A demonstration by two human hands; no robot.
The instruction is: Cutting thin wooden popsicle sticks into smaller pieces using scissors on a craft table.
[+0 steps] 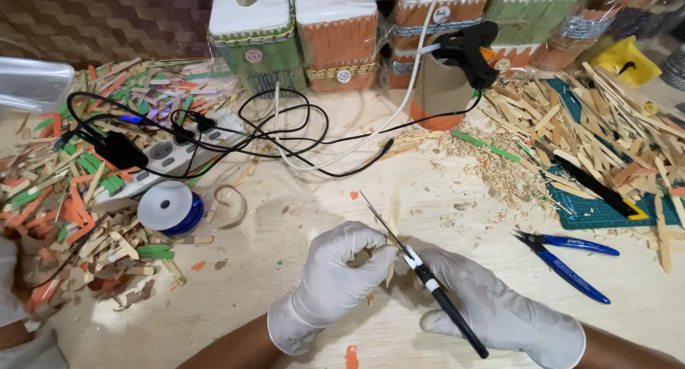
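1. Pale wood makes up the tabletop (285, 269), littered with chips and sawdust; a woven brown wall closes off the far left corner.
2. Both hands wear white gloves. The left hand (335, 283) is closed in a pinch on a thin pale wooden stick (394, 216), held upright near the table's front edge, apparently so its edge faces the blade.
3. The right hand (499, 308) is wrapped around the black handle of a slim craft knife (421, 269), whose blade slants up and left against the stick, a grip that seems suited to shaving it.
4. Blue-handled pliers (571, 258) lie just to the right, within easy reach.
5. A green cutting mat (606, 205) sits under a heap of plain sticks, with a black and yellow cutter on it.
6. A black glue gun (467, 52) stands nose-down in a cardboard tube (439, 91), likely to keep its tip off the table.
7. Along the back stand wrapped boxes clad in green and orange sticks (335, 41), each with white tops, patterned bands and small round pale labels at the front.
8. At left, a white power strip (168, 159) with black cables lies among coloured offcuts, beside a white spool (165, 206).
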